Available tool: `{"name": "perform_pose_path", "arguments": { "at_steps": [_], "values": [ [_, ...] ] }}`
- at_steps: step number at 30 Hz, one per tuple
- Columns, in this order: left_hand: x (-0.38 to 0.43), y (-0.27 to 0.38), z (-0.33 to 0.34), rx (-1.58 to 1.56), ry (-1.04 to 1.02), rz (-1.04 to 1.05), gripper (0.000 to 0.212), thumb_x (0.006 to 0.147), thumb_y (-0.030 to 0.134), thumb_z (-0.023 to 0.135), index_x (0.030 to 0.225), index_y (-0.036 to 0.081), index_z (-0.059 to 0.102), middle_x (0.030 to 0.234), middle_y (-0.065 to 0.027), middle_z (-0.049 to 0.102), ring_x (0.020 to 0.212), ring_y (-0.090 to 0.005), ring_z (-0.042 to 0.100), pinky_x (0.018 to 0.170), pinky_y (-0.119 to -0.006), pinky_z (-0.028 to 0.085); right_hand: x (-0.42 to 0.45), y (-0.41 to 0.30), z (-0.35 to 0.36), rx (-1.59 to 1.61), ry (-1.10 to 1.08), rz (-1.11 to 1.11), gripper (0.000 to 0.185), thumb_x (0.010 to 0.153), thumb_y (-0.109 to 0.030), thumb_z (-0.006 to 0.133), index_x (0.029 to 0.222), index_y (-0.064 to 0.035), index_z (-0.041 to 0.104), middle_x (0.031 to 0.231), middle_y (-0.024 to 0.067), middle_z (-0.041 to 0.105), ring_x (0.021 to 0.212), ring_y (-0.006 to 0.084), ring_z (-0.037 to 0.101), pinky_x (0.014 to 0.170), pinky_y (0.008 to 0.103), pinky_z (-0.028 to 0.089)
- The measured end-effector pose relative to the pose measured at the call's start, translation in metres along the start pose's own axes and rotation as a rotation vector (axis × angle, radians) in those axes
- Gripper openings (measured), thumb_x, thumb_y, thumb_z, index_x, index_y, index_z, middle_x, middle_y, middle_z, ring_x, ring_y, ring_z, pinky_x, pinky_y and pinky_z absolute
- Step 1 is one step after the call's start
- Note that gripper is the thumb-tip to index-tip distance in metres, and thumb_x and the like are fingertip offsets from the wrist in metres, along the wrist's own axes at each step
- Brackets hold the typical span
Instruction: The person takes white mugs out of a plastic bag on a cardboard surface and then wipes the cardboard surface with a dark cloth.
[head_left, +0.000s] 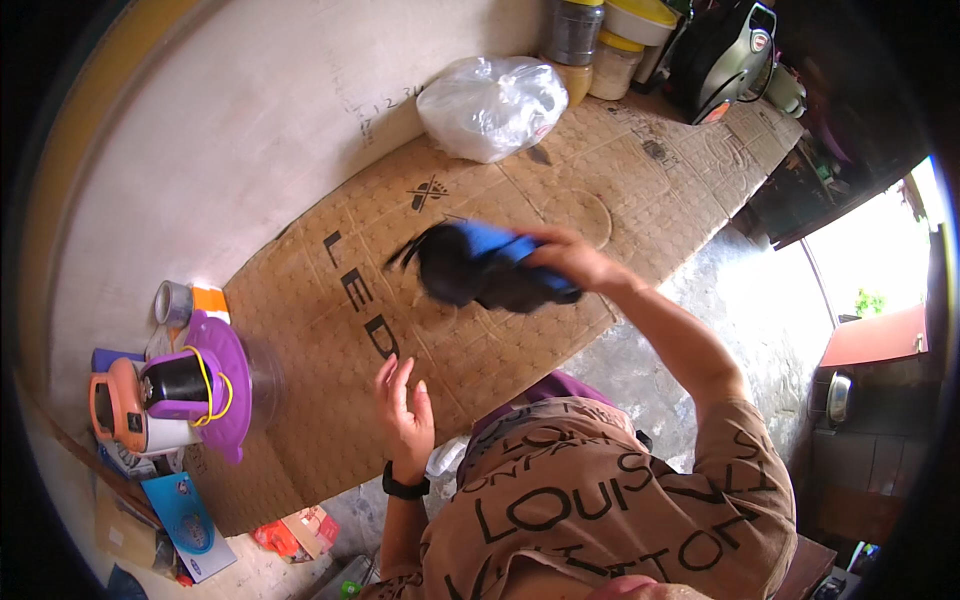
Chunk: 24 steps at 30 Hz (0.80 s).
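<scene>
My right hand (571, 256) grips a blue and black object (484, 262), holding it above the cardboard-covered table (517, 345). Motion blurs this object, so its exact kind cannot be told; a thin dark piece juts from its far end. Over the near edge of the cardboard, my left hand (406, 420) is raised with its fingers apart and nothing in it. A black band (406, 484) sits on that wrist.
Against the wall stand a tied clear plastic bag (491, 109), lidded jars (574, 34) and a silver-black appliance (720, 64). At left are a purple-lidded container (238, 375), a tape roll (173, 303), an orange-white appliance (124, 405) and a blue box (184, 517).
</scene>
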<state>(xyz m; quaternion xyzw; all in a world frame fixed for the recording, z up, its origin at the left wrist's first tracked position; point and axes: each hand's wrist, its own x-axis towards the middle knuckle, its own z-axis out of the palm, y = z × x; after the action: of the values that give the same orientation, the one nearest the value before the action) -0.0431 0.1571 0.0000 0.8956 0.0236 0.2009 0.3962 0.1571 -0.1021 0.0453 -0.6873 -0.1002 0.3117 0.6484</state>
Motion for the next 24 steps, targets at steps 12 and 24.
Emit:
{"name": "perform_pose_path", "arguments": {
  "at_steps": [12,24],
  "values": [
    [-0.003,-0.025,0.05,0.427,0.036,-0.053,0.036,0.088,0.013,0.057,0.122,0.0,0.055,0.125,-0.0218,0.051,0.114,-0.0392,0.047,0.098,-0.048,0.036,-0.052,-0.024,-0.313,-0.166,0.759,-0.3,0.044,0.084,-0.017,0.054,0.125,-0.0045,0.059,0.107,0.0082,0.063,0.091,0.0127,0.059,0.079,0.0237,0.047],
    [0.002,-0.022,0.057,0.559,0.034,-0.083,0.033,0.088,0.012,0.056,0.118,0.0,0.057,0.122,-0.0212,0.052,0.111,-0.0386,0.049,0.096,-0.046,0.039,0.042,0.039,-0.309,-1.542,0.557,-0.111,0.062,0.077,-0.045,0.07,0.135,-0.0348,0.051,0.153,0.0105,0.024,0.136,0.0386,0.026,0.101,0.0623,0.034]
  ]
}}
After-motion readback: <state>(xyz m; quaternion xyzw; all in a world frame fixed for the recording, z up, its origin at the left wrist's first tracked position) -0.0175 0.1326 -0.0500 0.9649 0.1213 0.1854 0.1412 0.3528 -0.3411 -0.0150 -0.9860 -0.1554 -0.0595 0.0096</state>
